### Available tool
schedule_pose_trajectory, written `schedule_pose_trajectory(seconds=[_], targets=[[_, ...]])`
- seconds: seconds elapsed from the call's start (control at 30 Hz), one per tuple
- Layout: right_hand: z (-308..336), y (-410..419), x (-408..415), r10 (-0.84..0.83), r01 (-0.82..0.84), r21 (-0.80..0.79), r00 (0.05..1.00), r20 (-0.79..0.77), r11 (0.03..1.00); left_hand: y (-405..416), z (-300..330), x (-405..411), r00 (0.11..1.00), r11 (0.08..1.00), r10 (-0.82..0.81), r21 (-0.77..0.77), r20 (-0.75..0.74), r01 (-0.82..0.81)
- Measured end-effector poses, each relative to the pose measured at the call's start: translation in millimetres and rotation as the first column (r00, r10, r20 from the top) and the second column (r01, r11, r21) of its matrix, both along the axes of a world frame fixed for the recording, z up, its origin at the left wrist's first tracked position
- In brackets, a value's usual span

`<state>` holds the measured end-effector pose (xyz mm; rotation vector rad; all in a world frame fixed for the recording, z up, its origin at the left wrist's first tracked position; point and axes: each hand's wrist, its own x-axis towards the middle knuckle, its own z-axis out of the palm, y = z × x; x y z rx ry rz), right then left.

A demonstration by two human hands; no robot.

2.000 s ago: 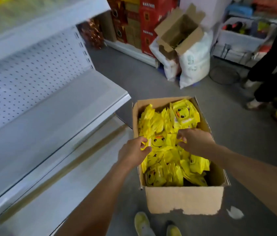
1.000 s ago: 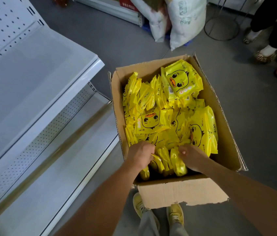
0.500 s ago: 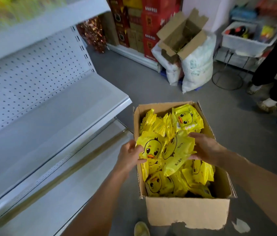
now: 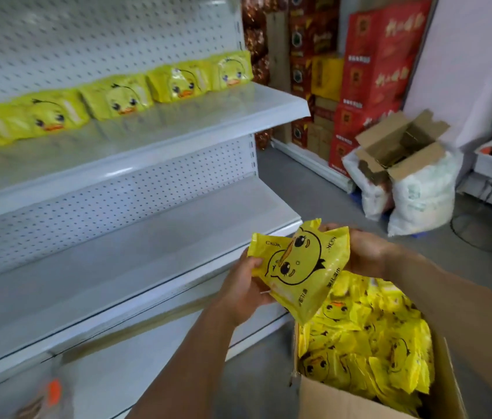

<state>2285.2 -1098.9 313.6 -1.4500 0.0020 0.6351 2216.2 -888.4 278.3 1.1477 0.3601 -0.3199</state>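
Above the cardboard box (image 4: 344, 402), before the white shelving: yellow duck-print packets (image 4: 299, 267) held tilted between both hands. The left hand (image 4: 243, 287) grips the lower-left edge, fingers curled round it. The right hand (image 4: 365, 252) clasps the upper-right edge, fingertips hooked over the top. Loose packets (image 4: 374, 343) fill the box, and a shelved row (image 4: 123, 96) lines the upper shelf (image 4: 178, 125).

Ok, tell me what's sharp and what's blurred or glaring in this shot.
Head view: the duck packs gripped by the left hand and right hand are sharpest, with readable print; the row of packs on the upper shelf smears more toward the left edge; that glossy shelf faintly mirrors them; the lower left corner is an unreadable blur.
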Motion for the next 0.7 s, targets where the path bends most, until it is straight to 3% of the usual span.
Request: schedule_pose_trajectory(seconds=[0.07,0.23,0.37,0.5,0.7], targets=[[12.9,22.0,2.3,0.035,-0.035,0.009,0.999,0.022,0.999,18.7,13.9,-13.1,0.999,0.997,-0.04,-0.057,0.033,0.042],[48.4,89.2,-3.0,0.11,-0.111,0.014,0.992,0.061,0.994,65.7,36.9,-38.1,0.973,0.995,-0.088,0.071,0.213,0.075],[69.5,157.0,-16.0,-0.02,0.015,0.092,0.998,0.052,0.996,112.0,49.1,-53.2,0.956,0.985,0.142,0.064,0.256,-0.163],[80.3,237.5,-44.3,0.149,-0.16,0.08,0.981,0.122,0.984,170.7,62.5,-74.4,0.853,0.874,0.404,0.135,0.332,-0.467],[95.9,359.9,-82.5,-0.019,-0.005,0.102,0.972,0.235,0.995,262.9,81.9,-115.3,0.792,0.828,0.466,0.121,0.394,-0.548]])
